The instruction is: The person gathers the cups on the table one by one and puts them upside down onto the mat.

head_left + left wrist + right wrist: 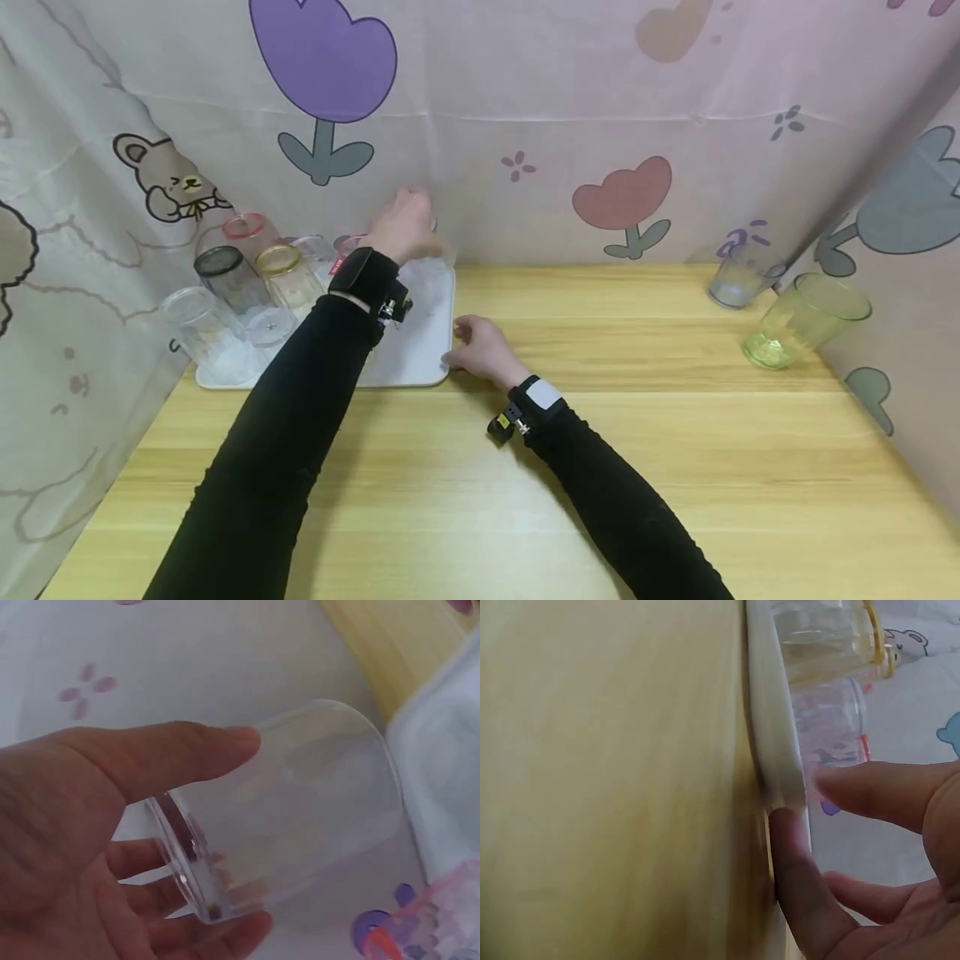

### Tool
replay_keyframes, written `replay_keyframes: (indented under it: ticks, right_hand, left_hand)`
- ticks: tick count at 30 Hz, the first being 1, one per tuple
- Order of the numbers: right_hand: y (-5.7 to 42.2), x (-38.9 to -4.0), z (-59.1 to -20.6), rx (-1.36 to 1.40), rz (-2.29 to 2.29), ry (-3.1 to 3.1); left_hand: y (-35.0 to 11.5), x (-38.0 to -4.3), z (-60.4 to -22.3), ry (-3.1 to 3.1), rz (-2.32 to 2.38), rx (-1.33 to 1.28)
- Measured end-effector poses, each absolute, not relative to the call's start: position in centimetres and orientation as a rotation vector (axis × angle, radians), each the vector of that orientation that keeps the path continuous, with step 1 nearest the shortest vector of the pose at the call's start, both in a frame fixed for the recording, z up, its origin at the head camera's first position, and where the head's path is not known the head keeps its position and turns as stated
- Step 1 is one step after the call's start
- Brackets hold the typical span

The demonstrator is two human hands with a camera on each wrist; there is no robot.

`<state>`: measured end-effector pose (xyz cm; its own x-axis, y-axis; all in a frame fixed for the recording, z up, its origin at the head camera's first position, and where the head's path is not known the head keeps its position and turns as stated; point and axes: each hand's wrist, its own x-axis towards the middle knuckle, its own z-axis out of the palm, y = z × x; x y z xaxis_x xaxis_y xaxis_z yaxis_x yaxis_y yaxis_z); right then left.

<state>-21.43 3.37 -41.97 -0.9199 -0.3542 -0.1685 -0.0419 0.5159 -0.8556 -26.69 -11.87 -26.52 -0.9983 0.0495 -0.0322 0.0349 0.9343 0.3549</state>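
My left hand (405, 227) is over the back of the white tray (420, 333). In the left wrist view it grips a clear drinking glass (300, 802), thumb on one side and fingers round the thick end; in the head view the hand hides most of that glass. My right hand (487, 348) is at the tray's right side, near the front corner. Its fingertips (789, 832) are at the tray's rim, one outside it and another across from it. On the tray's left part stand several glasses, among them a gold-rimmed glass (288, 275) and a dark-rimmed glass (228, 279).
A red-rimmed glass (247, 229) and a clear glass (198, 321) also stand on the tray. At the table's right back are a small clear glass (738, 279) and a green glass (802, 321). Printed curtains (480, 167) border the wooden table (600, 333).
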Motion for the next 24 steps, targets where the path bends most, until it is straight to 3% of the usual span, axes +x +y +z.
replay_keyframes:
  ticks: [9,24]
  right_hand:
    - [3.0,-21.3,-42.3,-0.515,-1.261,2.55]
    - [3.2,-21.3,-42.4,-0.465,-1.274,2.515]
  left_hand:
    - [-12.8,-29.6,-30.1,3.045,0.409,0.042]
    - [-13.5,-30.9,-34.2,3.101,0.393,-0.016]
